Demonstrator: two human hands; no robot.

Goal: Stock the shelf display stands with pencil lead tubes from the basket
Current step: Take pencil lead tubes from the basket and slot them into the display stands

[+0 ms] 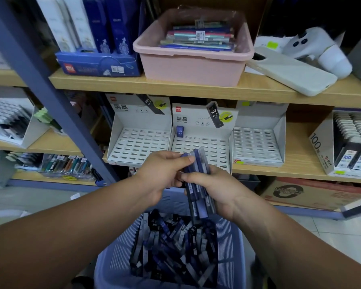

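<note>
My right hand (215,188) grips a bundle of several blue pencil lead tubes (198,184) above the basket. My left hand (163,174) pinches the top of one tube in that bundle with thumb and fingers. Below, a blue plastic basket (227,243) holds a heap of loose lead tubes (171,243). On the shelf behind stand three white slotted display stands: left (140,142), middle (202,147) and right (256,142). One blue tube (179,131) stands upright in the back left slot of the middle stand; the other slots look bare.
A pink tub (192,65) of pens, a blue pen display box (100,63), a phone case (290,69) and a white device (321,49) sit on the upper shelf. A box of black refills (350,147) stands at right. A blue shelf post (44,84) slants at left.
</note>
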